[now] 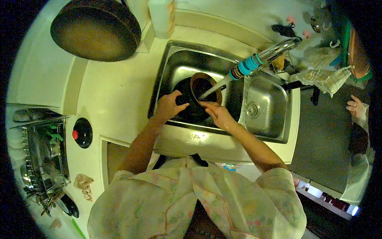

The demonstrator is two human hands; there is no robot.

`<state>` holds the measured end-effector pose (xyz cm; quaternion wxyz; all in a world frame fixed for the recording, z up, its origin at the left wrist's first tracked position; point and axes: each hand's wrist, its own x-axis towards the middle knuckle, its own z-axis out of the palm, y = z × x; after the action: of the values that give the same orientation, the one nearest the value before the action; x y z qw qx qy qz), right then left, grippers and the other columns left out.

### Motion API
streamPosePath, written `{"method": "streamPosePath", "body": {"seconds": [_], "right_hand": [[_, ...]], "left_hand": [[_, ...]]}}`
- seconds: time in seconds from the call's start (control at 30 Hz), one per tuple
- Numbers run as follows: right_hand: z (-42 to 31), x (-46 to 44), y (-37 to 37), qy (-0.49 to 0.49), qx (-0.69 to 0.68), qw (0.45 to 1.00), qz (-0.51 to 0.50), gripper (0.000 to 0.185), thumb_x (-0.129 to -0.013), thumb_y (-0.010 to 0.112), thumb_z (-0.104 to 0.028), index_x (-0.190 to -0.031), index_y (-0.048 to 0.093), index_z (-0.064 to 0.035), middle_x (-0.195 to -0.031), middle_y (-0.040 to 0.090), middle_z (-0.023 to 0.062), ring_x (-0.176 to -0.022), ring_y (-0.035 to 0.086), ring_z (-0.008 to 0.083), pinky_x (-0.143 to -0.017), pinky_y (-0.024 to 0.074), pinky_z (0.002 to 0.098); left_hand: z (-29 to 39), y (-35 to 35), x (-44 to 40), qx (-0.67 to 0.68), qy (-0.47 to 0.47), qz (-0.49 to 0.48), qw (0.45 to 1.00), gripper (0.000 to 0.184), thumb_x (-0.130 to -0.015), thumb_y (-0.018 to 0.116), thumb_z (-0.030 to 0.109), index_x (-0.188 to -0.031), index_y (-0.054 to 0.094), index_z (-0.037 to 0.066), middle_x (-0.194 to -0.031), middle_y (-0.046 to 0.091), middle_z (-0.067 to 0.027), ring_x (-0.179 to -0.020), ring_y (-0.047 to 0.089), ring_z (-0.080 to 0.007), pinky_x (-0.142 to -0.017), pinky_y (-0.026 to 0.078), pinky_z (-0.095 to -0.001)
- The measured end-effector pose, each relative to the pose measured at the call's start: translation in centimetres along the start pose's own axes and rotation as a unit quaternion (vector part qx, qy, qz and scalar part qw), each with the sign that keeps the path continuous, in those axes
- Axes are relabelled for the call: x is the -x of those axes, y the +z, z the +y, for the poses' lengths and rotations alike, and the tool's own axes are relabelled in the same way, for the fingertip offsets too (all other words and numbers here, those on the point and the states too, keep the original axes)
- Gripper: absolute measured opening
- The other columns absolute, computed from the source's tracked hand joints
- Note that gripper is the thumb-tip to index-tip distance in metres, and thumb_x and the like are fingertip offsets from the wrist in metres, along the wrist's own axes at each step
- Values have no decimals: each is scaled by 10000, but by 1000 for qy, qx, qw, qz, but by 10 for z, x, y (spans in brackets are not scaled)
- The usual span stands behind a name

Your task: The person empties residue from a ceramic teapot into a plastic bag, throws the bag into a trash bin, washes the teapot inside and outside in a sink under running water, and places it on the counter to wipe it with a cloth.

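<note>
In the left basin of a steel sink (171, 53) sits a dark pot (185, 85), with a brown-rimmed round vessel (210, 79) tilted over or in it. Water runs from the faucet (248, 65) into the brown-rimmed vessel. My left hand (171, 105) rests on the left side of the dark pot, its thumb and fingers apart. My right hand (219, 113) is closed at the near rim of the brown-rimmed vessel, with the fingertips partly inside it.
A large pan (95, 32) hangs at the upper left. On the left counter lie a black lid (83, 132) with a red knob and a crumpled cloth (83, 185), beside a dish rack (43, 155). Another person's hand (357, 108) shows at the right edge.
</note>
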<state>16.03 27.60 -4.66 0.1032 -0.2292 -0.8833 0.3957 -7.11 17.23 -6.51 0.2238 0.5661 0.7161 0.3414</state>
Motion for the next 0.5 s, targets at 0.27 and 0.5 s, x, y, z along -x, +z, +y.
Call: {"method": "streamPosePath", "body": {"seconds": [0.27,0.5], "right_hand": [[56,-1,-79,-20,526,826,-199,516,-871,488,-170,-1384,437,-199,-1435,426,48,-1389,283,253,-1138,167,519],[43,-16,-38,-19,392,898,-198,229,-730,584,-118,-941,655,-61,-967,646,168,-972,601,347,-927,429,474]], "left_hand": [[2,-3,1,-7,-24,13,1000,456,-702,797,324,-998,610,31,-817,674,-188,-693,673,-303,-651,531,-387],[-25,6,-3,1,7,65,998,514,-692,810,342,-1025,591,17,-722,661,-165,-641,666,-245,-631,524,-376]]}}
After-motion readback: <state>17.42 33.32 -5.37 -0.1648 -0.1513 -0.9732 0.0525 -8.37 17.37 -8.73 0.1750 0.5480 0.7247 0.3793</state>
